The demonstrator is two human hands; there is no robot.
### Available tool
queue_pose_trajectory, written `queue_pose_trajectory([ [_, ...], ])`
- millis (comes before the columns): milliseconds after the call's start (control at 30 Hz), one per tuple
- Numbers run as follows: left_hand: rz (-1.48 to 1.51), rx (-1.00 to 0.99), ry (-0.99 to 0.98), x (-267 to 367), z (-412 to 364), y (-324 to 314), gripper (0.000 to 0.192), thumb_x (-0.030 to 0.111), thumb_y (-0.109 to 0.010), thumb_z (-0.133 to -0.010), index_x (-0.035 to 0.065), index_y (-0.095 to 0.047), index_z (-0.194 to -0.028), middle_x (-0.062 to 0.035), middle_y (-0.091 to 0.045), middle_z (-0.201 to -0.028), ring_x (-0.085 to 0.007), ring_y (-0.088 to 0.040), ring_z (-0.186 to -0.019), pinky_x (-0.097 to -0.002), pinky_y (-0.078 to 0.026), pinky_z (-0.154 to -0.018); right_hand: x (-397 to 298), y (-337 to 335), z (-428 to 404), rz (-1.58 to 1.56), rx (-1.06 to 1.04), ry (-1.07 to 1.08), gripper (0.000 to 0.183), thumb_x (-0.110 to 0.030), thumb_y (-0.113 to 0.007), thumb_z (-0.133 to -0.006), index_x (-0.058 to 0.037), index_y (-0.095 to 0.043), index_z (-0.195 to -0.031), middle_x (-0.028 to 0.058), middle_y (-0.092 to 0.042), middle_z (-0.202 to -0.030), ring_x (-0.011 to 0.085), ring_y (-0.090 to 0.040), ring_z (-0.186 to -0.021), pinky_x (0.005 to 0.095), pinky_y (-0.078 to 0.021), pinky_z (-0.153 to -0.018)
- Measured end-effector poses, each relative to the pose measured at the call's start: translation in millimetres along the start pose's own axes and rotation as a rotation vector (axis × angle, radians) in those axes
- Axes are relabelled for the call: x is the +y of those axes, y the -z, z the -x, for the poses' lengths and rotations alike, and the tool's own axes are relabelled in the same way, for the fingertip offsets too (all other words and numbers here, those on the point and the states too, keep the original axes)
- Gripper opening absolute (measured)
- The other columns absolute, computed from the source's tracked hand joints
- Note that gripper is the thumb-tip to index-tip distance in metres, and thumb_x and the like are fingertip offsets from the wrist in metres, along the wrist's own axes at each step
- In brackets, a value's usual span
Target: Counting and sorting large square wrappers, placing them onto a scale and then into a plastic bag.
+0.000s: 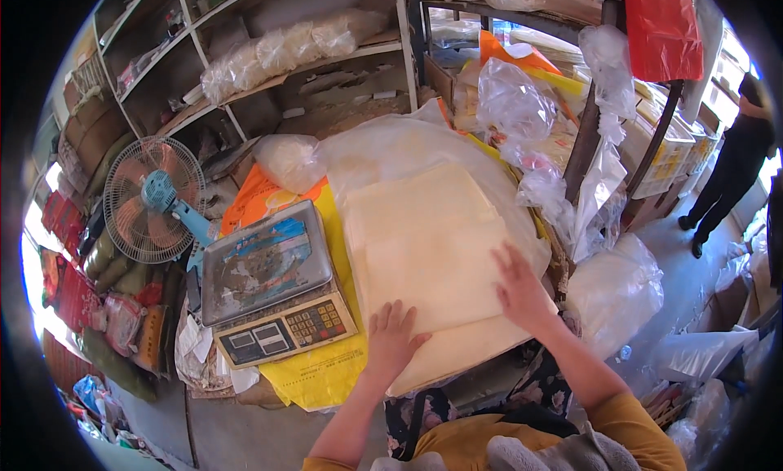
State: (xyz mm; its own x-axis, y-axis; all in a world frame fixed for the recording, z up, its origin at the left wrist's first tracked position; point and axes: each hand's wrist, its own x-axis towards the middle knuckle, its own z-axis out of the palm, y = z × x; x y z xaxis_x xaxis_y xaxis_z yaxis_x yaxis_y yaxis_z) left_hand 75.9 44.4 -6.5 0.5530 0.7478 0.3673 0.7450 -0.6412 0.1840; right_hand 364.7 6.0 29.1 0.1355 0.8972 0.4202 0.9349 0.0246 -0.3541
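A stack of thin, cream-coloured square sheets [428, 238] lies on a whitish plastic sheet [373, 147] before me. My left hand [394, 336] rests flat at the stack's near left edge, fingers spread. On the right side of the stack, my right hand [520, 287] touches the top sheets with its fingers apart. Nearest to me, a lower part of the sheets [465, 348] juts out past the upper ones. Left of the stack stands an electronic weighing scale [281, 330] with a worn metal pan [266, 263], on a yellow and orange plastic sack [318, 373].
A blue desk fan [160, 191] stands left of the scale. Shelves [318, 64] with bagged goods rise behind. Plastic bags [514, 98] and a metal post [587, 134] are at the right. A person in dark clothes [734, 159] stands farther right. Filled sacks [116, 367] lie at far left.
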Motion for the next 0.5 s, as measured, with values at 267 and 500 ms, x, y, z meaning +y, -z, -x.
queue_pose_trajectory([
  [267,-0.032,-0.010,-0.113,-30.9,8.7,22.0,0.020,0.014,-0.062,-0.078,0.0072,-0.063,-0.097,-0.0095,-0.063,-0.096,-0.0257,-0.060,-0.094,-0.0410,-0.047,-0.081,-23.0,-16.0,4.6,0.064,-0.599,0.068,0.054,-0.020,-0.052,-0.093,-0.0094,-0.039,-0.143,0.0181,-0.033,-0.150,0.0380,-0.028,-0.141,0.0564,-0.0259,-0.112],
  [500,0.168,0.221,-0.206,10.2,-14.2,63.1,0.029,0.004,-0.063,-0.074,0.0049,-0.058,-0.103,-0.0110,-0.060,-0.103,-0.0291,-0.059,-0.099,-0.0410,-0.047,-0.085,-103.7,11.4,-6.1,0.028,-0.385,0.435,0.049,-0.011,-0.060,-0.081,-0.0069,-0.051,-0.129,0.0150,-0.056,-0.128,0.0326,-0.053,-0.123,0.0517,-0.0390,-0.101],
])
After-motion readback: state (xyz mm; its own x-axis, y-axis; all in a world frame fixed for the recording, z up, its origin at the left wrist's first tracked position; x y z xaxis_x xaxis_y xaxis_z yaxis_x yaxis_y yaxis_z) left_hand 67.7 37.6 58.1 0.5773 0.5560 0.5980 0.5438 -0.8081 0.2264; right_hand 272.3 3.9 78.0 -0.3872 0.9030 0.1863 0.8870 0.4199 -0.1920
